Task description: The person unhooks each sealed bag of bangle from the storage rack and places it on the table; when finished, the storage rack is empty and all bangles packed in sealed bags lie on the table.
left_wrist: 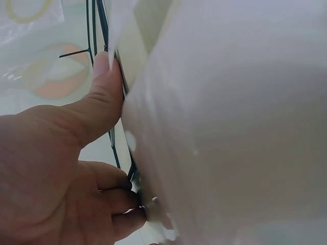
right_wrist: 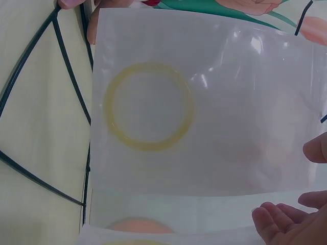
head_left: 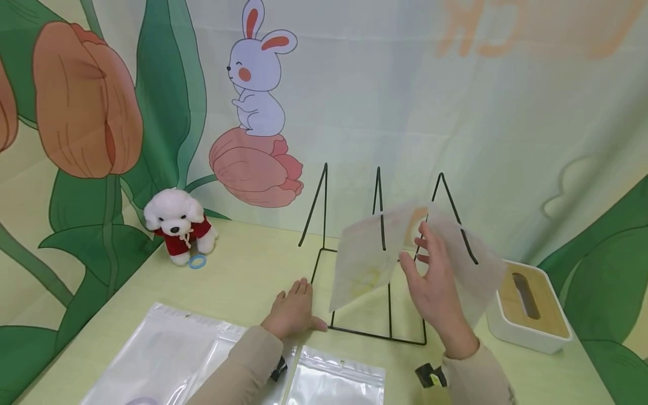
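A black wire rack [head_left: 408, 341] with three tall bent prongs stands on the table. At its middle prong hangs a translucent bag [head_left: 349, 275] with a yellow ring [right_wrist: 149, 148] inside. Another translucent bag [head_left: 473, 275] hangs at the right prong. My left hand [head_left: 291, 312] rests against the rack's left base wire, fingers extended together and thumb spread toward the front corner. Raised between the two bags is my right hand [head_left: 435, 287], its fingers loose and thumb apart, gripping nothing. Whether it touches a bag is unclear.
Clear flat zip bags [head_left: 336, 382] lie along the front of the table. A white tissue box [head_left: 531, 332] with a wooden top stands at the right. Back left sits a white plush dog [head_left: 174, 211] beside a blue ring [head_left: 198, 266]. A printed curtain [head_left: 354, 112] hangs behind.
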Action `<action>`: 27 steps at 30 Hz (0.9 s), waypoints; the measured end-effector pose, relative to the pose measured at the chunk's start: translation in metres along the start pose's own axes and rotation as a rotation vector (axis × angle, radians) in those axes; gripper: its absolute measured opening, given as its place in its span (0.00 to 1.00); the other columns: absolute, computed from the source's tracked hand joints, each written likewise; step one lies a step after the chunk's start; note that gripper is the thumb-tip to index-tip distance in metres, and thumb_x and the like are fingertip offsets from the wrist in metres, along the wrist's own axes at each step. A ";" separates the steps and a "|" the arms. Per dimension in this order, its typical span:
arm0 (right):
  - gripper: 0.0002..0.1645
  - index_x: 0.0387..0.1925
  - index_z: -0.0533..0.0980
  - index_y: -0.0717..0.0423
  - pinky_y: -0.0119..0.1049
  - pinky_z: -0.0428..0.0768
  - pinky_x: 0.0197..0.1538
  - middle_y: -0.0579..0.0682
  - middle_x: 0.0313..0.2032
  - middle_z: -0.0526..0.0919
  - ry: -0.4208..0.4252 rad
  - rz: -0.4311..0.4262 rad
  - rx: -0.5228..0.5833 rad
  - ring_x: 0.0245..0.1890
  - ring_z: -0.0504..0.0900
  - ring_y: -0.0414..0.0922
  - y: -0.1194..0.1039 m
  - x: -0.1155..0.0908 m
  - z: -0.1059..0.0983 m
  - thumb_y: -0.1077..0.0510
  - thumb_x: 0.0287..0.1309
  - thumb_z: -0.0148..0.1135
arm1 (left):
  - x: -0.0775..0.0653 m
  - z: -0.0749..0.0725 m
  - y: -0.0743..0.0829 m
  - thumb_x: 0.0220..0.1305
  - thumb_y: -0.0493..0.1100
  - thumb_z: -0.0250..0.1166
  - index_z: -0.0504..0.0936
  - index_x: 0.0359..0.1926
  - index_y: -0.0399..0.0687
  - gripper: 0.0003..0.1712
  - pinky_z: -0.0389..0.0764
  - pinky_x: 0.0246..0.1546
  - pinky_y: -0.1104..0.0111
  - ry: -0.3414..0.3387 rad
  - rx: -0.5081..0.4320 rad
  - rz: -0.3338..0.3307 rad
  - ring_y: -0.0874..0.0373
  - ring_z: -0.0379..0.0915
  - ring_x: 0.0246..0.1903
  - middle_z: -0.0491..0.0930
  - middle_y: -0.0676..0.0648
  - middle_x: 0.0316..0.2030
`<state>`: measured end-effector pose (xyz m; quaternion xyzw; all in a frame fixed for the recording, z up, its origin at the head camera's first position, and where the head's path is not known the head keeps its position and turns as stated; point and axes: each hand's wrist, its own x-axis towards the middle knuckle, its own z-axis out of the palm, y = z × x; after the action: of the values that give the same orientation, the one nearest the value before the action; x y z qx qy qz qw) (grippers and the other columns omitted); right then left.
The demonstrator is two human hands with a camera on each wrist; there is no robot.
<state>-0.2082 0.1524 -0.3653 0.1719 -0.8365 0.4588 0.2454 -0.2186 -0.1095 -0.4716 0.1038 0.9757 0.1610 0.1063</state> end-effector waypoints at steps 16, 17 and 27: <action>0.39 0.76 0.47 0.53 0.50 0.66 0.62 0.52 0.70 0.61 -0.022 0.021 0.132 0.67 0.63 0.50 -0.004 0.011 -0.002 0.58 0.70 0.52 | -0.002 -0.003 0.001 0.51 0.67 0.69 0.53 0.73 0.32 0.62 0.51 0.68 0.45 -0.012 -0.013 -0.003 0.43 0.42 0.73 0.48 0.35 0.74; 0.39 0.76 0.48 0.53 0.49 0.67 0.61 0.53 0.68 0.63 -0.017 0.020 0.136 0.66 0.64 0.50 -0.005 0.011 -0.002 0.58 0.70 0.52 | -0.002 -0.003 0.001 0.51 0.67 0.69 0.53 0.73 0.32 0.62 0.51 0.68 0.45 -0.013 -0.011 -0.003 0.43 0.42 0.73 0.47 0.36 0.74; 0.27 0.66 0.60 0.61 0.32 0.68 0.51 0.56 0.49 0.67 0.044 0.033 0.125 0.48 0.66 0.41 -0.009 0.005 -0.001 0.58 0.71 0.52 | 0.001 0.000 -0.001 0.51 0.67 0.69 0.52 0.73 0.32 0.62 0.51 0.68 0.45 -0.014 0.003 -0.004 0.43 0.42 0.73 0.47 0.36 0.74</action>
<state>-0.2077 0.1485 -0.3560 0.1629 -0.8034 0.5177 0.2450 -0.2198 -0.1098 -0.4718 0.1032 0.9754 0.1586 0.1134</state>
